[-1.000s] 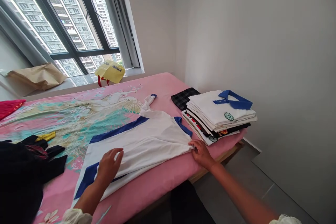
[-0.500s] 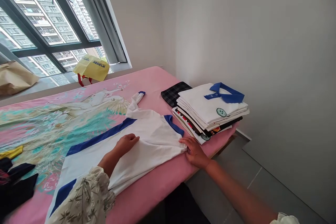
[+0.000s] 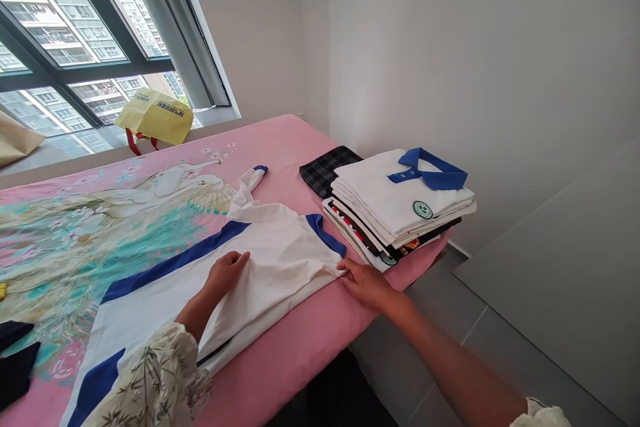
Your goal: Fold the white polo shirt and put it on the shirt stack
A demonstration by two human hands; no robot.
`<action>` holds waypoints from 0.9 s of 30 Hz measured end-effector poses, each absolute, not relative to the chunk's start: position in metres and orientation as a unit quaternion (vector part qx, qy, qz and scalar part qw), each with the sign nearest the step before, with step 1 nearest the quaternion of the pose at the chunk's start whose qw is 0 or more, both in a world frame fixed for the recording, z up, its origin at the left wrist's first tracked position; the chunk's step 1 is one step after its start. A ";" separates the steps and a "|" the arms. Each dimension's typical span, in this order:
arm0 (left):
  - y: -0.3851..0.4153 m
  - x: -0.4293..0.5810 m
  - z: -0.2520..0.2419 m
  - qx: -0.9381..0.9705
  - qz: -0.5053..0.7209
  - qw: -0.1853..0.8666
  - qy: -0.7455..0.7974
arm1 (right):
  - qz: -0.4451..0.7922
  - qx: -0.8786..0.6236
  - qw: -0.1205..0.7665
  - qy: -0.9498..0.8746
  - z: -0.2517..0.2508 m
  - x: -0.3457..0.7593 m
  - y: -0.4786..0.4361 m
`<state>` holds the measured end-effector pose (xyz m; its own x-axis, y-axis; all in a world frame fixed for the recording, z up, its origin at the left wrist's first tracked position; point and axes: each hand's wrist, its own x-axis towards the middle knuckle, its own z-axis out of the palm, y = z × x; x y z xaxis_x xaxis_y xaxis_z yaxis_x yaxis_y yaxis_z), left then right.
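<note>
A white polo shirt (image 3: 280,240) with blue side panels and a blue collar lies spread on the pink bedsheet, its body partly folded over. The far sleeve with its blue cuff sticks out past the top of the shirt. My left hand (image 3: 227,272) is closed on the fabric at the middle of the shirt; its fingertips are partly hidden. Near the collar, my right hand (image 3: 366,285) pinches the shirt's near shoulder edge between thumb and fingers. Just beyond that hand stands a stack of folded shirts (image 3: 380,190), topped by a white one with a blue collar.
Dark plaid folded cloth (image 3: 327,170) lies behind the stack. A yellow bag (image 3: 155,115) with red handles stands by the window, and a brown paper bag (image 3: 15,140) is at the far left. Black clothing (image 3: 17,373) lies at the left. The bed's edge runs along the right, above grey floor.
The near side of the shirt has lifted and shifted slightly, showing a dark line beneath it. My right hand stays at the shoulder edge. The view has swung a little to the right.
</note>
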<state>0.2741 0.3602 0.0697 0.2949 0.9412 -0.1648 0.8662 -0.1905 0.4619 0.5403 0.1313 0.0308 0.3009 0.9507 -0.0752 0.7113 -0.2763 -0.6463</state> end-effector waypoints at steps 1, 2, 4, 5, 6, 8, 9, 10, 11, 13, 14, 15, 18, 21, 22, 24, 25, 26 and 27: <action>0.360 0.275 0.068 0.768 0.074 0.241 0.589 | 0.229 -0.768 0.257 -0.541 0.031 0.541 0.131; 0.361 0.275 0.067 0.767 0.070 0.240 0.590 | 0.222 -0.772 0.264 -0.534 0.031 0.542 0.131; 0.361 0.276 0.065 0.768 0.066 0.238 0.591 | 0.221 -0.778 0.278 -0.518 0.030 0.542 0.131; 0.361 0.276 0.063 0.769 0.065 0.236 0.590 | 0.226 -0.777 0.276 -0.519 0.030 0.541 0.131; 0.361 0.276 0.063 0.771 0.064 0.235 0.589 | 0.227 -0.774 0.269 -0.527 0.029 0.541 0.131; 0.361 0.275 0.061 0.774 0.062 0.229 0.588 | 0.210 -0.773 0.249 -0.544 0.027 0.538 0.132; 0.361 0.274 0.060 0.775 0.061 0.226 0.587 | 0.194 -0.779 0.242 -0.545 0.026 0.537 0.133; 0.362 0.274 0.060 0.777 0.060 0.222 0.586 | 0.176 -0.788 0.240 -0.539 0.024 0.535 0.134; 0.362 0.273 0.059 0.778 0.060 0.218 0.587 | 0.159 -0.799 0.239 -0.528 0.023 0.534 0.136; 0.361 0.272 0.059 0.778 0.067 0.203 0.590 | 0.139 -0.819 0.234 -0.506 0.021 0.533 0.139; 0.359 0.273 0.059 0.777 0.077 0.191 0.595 | 0.134 -0.824 0.230 -0.499 0.020 0.532 0.139; 0.355 0.276 0.060 0.780 0.093 0.175 0.594 | 0.133 -0.828 0.227 -0.496 0.020 0.532 0.140; 0.334 0.293 0.063 0.843 0.154 0.123 0.500 | 0.151 -0.820 0.232 -0.501 0.022 0.532 0.137; 0.304 0.326 0.066 0.932 0.151 0.121 0.307 | 0.183 -0.794 0.246 -0.525 0.025 0.535 0.131; 0.295 0.338 0.066 0.948 0.131 0.130 0.259 | 0.187 -0.789 0.246 -0.531 0.026 0.535 0.129; 0.282 0.362 0.064 0.963 0.088 0.140 0.212 | 0.178 -0.794 0.236 -0.531 0.026 0.536 0.128; 0.278 0.372 0.062 0.963 0.074 0.140 0.216 | 0.169 -0.803 0.227 -0.525 0.026 0.536 0.128; 0.276 0.381 0.059 0.960 0.067 0.139 0.232 | 0.161 -0.813 0.216 -0.517 0.025 0.536 0.128; 0.275 0.387 0.056 0.955 0.067 0.137 0.253 | 0.153 -0.821 0.207 -0.510 0.024 0.535 0.128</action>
